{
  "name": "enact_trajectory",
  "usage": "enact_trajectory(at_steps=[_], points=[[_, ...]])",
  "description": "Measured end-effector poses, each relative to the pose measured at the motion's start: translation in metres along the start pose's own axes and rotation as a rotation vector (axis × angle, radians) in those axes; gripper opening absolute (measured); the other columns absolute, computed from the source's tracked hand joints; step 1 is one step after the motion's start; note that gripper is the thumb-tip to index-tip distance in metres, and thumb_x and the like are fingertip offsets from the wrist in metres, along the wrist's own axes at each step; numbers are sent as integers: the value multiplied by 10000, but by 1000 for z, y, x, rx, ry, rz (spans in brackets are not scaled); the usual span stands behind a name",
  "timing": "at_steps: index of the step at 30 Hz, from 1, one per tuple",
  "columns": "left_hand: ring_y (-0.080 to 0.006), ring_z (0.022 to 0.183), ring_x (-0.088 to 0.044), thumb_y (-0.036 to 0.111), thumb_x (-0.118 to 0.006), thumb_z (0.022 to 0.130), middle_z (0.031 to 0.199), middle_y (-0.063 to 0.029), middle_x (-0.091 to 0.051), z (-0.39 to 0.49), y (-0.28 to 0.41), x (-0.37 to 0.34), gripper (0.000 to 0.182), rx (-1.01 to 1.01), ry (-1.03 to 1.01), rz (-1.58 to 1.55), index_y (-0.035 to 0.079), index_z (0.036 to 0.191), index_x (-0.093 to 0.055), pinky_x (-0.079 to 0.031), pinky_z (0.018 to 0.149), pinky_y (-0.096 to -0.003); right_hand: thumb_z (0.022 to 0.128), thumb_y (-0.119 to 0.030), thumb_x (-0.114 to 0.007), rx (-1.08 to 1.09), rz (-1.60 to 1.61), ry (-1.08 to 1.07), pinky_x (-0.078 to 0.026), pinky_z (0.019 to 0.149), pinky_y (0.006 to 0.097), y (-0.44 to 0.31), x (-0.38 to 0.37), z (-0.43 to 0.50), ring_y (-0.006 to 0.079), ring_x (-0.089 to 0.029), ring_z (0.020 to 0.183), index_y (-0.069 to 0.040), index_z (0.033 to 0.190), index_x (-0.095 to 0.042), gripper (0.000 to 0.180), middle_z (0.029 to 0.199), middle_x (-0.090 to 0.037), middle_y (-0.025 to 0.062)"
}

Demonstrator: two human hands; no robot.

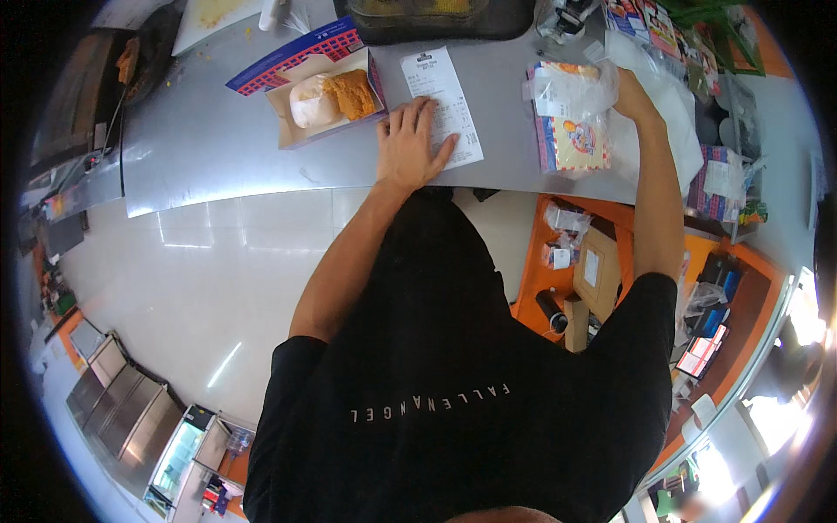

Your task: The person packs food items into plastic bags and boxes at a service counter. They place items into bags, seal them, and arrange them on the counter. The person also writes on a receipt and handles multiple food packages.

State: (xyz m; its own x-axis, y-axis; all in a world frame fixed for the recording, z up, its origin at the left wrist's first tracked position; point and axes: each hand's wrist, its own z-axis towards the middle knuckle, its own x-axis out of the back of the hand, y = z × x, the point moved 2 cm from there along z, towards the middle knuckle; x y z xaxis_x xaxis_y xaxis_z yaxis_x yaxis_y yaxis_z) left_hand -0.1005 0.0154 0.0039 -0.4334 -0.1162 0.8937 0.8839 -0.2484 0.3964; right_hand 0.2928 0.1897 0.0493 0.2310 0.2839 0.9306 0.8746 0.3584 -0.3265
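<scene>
My left hand (410,140) lies flat with fingers apart, its fingertips over the left edge of a long printed paper receipt (451,111) on the steel counter (196,144). Left of it stands a raised-lid cardboard food box (299,136), purple and red outside. Inside are a paper-wrapped round item (314,103) and a piece of breaded fried chicken (353,95). To the right, a clear plastic bag (582,91) encloses a printed food box (579,144) with a paper slip on top. My right hand (631,98) grips the bag's gathered upper right side; its fingertips are partly hidden.
A black tray (444,23) sits at the counter's back, and a white board (212,19) at back left. White plastic bags (667,118) and another bagged box (719,183) lie to the right. Below, an orange shelf unit (533,281) holds cartons.
</scene>
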Motion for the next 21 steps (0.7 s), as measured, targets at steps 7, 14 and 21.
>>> enact_trajectory(at_steps=[7, 14, 21], points=[[-312, 1275, -442, 504, -635, 878, 1411, -112, -486, 2, 2, 1, 694, 26, -7, 18, 21, 1360, -508, -342, 1037, -480, 793, -161, -719, 27, -42, -2, -510, 925, 460, 17, -15, 14, 423, -647, 1052, 10, 1053, -674, 315, 1095, -695, 236], [-346, 1282, -443, 512, -640, 882, 1419, -137, -486, 2, 1, 2, 714, 31, -24, -52, 25, 1383, -492, -339, 1051, -510, 785, -177, -745, 44, 144, 38, -488, 967, 429, 37, -28, 22, 383, -642, 1097, -16, 1143, -646, 406, 1135, -681, 218], [-350, 1263, -449, 484, -637, 892, 1412, -144, -480, 0, 1, 2, 698, 2, -16, -28, 14, 1381, -474, -346, 1032, -511, 805, -153, -712, -9, 113, 4, -522, 908, 428, 32, -28, 21, 420, -650, 1042, -37, 1203, -617, 426, 1193, -666, 219]])
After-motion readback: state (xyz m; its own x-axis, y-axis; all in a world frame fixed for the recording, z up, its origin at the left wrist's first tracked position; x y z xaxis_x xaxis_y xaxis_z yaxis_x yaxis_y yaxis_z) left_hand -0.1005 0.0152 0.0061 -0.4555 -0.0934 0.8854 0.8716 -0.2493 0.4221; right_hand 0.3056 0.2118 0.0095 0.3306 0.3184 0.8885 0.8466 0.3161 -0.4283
